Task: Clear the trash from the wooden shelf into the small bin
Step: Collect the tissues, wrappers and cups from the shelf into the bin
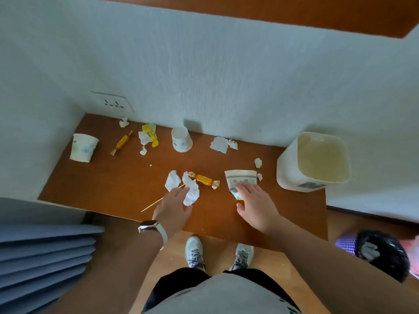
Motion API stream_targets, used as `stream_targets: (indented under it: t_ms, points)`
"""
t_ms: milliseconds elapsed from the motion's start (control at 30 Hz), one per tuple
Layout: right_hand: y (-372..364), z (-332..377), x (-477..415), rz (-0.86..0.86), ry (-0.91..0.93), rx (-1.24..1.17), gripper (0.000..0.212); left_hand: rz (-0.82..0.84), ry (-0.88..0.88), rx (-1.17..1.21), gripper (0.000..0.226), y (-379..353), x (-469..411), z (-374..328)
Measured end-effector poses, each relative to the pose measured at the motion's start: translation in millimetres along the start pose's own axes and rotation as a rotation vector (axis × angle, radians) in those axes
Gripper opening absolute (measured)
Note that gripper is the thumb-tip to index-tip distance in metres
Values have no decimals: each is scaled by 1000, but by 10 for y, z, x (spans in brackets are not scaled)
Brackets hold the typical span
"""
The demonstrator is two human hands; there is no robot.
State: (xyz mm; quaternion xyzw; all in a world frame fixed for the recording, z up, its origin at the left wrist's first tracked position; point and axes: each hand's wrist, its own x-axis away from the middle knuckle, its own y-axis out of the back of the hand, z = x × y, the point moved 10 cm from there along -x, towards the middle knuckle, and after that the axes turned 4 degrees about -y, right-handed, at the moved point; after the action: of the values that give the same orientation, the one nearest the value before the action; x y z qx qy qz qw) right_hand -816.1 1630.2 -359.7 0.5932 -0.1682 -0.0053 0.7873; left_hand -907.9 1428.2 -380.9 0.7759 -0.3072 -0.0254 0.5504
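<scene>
Both hands reach down to the trash near the front edge of the wooden shelf [113, 177].
The small bin [288, 171] stands at the right edge of the shelf. The right hand [254, 205] lies with straight, spread fingers on a flattened paper cup [240, 176] near the bin. The left hand [174, 205] touches a crumpled tissue [192, 192] with relaxed fingers and is not closed round it. One paper cup [83, 147] stands at the left edge and another cup [181, 139] stands upside down by the back edge. A gold candy [204, 179] lies between the hands, and a thin skewer [152, 205] reaches over the front edge.
</scene>
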Motion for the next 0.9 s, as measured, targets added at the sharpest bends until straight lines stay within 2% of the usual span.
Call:
stream_targets:
  t_ms: [167,433,600,800,900]
  points:
    - [-90,-13,-15,27,-86,22,41,10,-70,-56,52,-91,-182,61]
    - [-215,-9,72,37,-195,12,32,-92,-204,-48,17,-80,-267,66]
    - [-197,21,156,33,-258,-53,31,-103,-222,36,15,-36,-316,54]
    - [56,11,252,-17,-302,-172,31,-9,-234,223,17,70,-438,-98]
    - [246,-32,279,-45,-323,-231,33,-20,-262,261,15,230,-534,-263]
